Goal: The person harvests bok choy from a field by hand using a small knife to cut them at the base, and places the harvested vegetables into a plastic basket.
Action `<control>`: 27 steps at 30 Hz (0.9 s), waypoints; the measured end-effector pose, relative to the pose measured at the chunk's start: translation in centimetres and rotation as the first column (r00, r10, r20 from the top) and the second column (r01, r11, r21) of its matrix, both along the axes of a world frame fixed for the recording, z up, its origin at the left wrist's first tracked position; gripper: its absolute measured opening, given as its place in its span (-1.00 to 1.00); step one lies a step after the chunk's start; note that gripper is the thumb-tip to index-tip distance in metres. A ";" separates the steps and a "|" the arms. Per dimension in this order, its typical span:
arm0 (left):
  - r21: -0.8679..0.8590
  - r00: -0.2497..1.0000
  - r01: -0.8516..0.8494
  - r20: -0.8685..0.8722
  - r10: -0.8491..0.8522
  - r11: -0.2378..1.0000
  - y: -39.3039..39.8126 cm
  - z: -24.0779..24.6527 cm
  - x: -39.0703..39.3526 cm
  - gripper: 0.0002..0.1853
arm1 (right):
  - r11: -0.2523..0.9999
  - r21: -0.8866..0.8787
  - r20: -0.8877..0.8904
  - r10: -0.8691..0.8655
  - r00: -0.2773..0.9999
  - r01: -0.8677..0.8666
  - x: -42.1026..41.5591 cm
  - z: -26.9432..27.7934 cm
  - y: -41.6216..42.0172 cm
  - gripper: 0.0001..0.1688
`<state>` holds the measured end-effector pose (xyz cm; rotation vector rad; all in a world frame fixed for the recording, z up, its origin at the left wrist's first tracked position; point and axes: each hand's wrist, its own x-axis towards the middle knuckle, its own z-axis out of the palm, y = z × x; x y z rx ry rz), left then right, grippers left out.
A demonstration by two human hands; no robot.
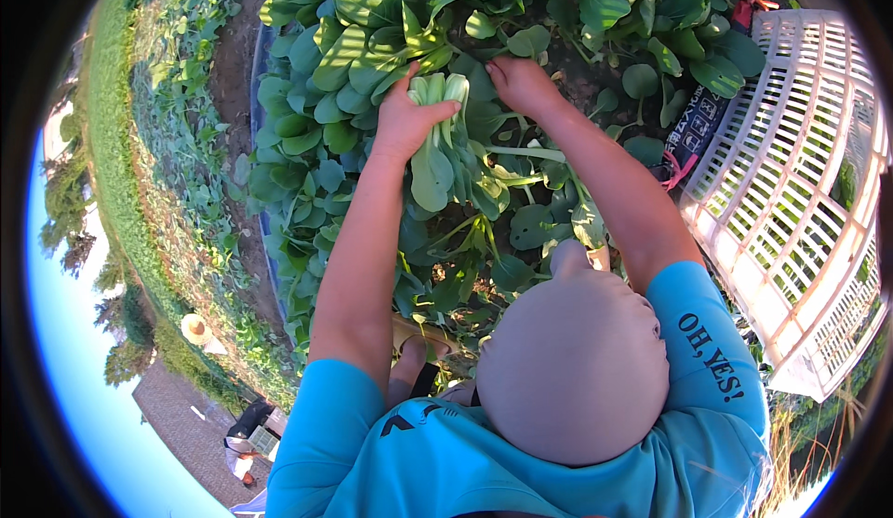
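My left hand (416, 119) grips a bunch of bok choy (446, 155), thumb across the pale stalks. The stalk ends point away from me and the leaves hang back towards my body. Just to the right, my right hand (522, 84) reaches in among the green leaves, its fingertips against a broad leaf; whether it grips a stem there is hidden. Dense leafy bok choy plants (363, 51) grow around both hands. Below the hands, loose leaves and stems (481, 232) lie over shaded soil.
A white slatted plastic basket (788, 190) stands at the right, green leaves showing through it. A dark printed bag (698, 124) and a pink tie (678, 171) are beside it. Left lie a soil path (241, 85) and another crop row (188, 99). Another person (248, 441) is farther off.
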<state>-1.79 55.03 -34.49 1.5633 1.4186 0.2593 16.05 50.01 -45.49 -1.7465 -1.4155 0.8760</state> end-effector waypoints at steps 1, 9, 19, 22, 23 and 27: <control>-0.014 1.000 -0.008 0.017 0.008 1.000 0.1 -0.1 -0.1 -0.03 | 1.000 -0.001 0.001 0.021 1.000 -0.021 0.1 -0.1 0.3 -0.66; -0.001 0.998 -0.008 0.070 0.008 1.000 0.0 -0.5 -0.5 -0.08 | 0.989 -0.095 -0.028 0.115 0.993 -0.117 0.3 -0.3 2.3 -0.65; 0.058 0.941 0.229 -0.270 -0.206 0.972 -0.1 4.8 1.3 -0.16 | 0.955 -0.297 -0.174 -0.065 0.983 0.010 -0.7 3.6 -1.7 -0.61; 0.085 0.912 0.277 -0.338 -0.233 0.957 1.3 5.0 3.0 -0.13 | 0.966 -0.196 -0.080 -0.189 0.979 0.170 -1.0 4.5 -0.4 -0.64; 0.101 0.930 0.271 -0.283 -0.234 0.957 1.6 4.6 2.9 -0.13 | 0.961 -0.168 -0.051 -0.229 0.972 0.217 -1.2 4.5 0.4 -0.65; 0.011 0.833 0.321 -0.480 -0.277 0.947 1.5 5.9 4.3 -0.09 | 0.980 -0.195 0.061 -0.013 0.998 0.025 -0.7 4.1 2.8 -0.73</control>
